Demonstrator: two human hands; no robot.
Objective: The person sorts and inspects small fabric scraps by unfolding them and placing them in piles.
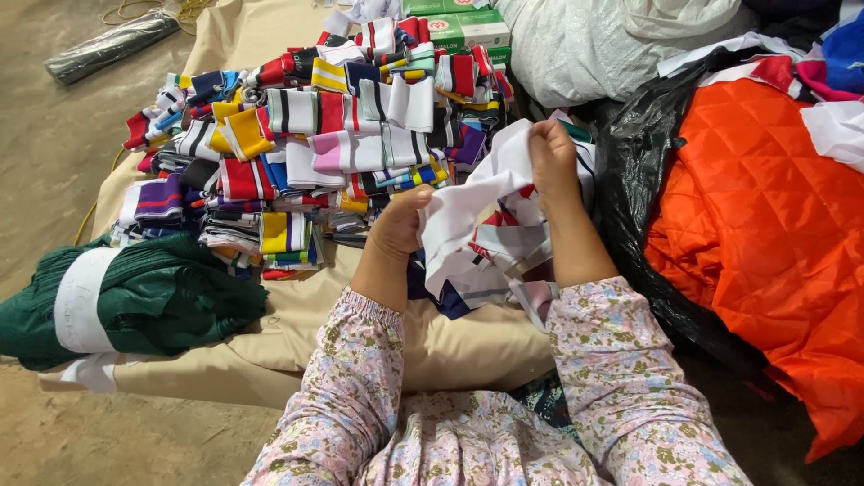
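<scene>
Head view: both hands grip one white knit piece [477, 202] raised above the beige cloth [450, 346]. The left hand [400, 225] has its fingers clamped on the lower edge; the right hand [551, 155] has its fingers pinched together on the top edge. The pile of striped collars [315, 153] lies just beyond, the orange quilted fabric [765, 225] alongside. Judgement: hold the edges even and taut for a clean fold.

Your left hand [400, 225] and right hand [551, 157] hold a cloth piece [477, 202] between them, over the near edge of the floor sheet [468, 346]. Behind your hands lies a heap of folded bands [315, 144]. A bundle [153, 297] sits at the sheet's left edge. A quilted cloth [765, 225] lies to your right.
</scene>
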